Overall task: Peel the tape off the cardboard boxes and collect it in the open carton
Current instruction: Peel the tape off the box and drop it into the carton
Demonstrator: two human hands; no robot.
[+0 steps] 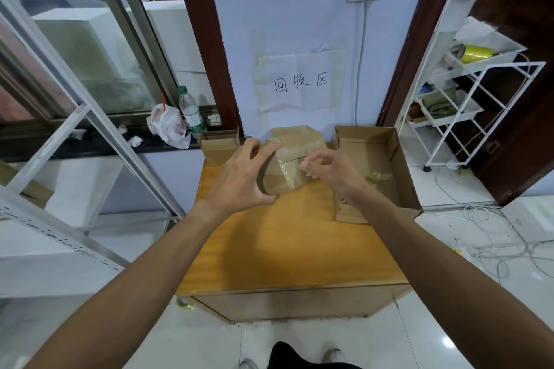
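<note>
At the far left of the counter [284,249] a small box [218,147] stands against the wall, untouched. Beside it the left hand [239,177] reaches forward on a straight arm, its fingers [271,144] spread wide and clamped across the left end of the cardboard box [296,141]: fingertips hooked over the far upper edge, thumb pressed to the near lower corner. The box sits tilted at the back middle of the counter, a band of clear tape [295,174] shining on its top face. The right hand [329,169] comes in from the right with its wrist bent, fingers [308,164] bunched and curled, tips pinching the tape by the box's seam. Just right of the box the open carton [403,165] lies on the counter's right edge, a crumpled wad of peeled tape [378,178] on its floor.
</note>
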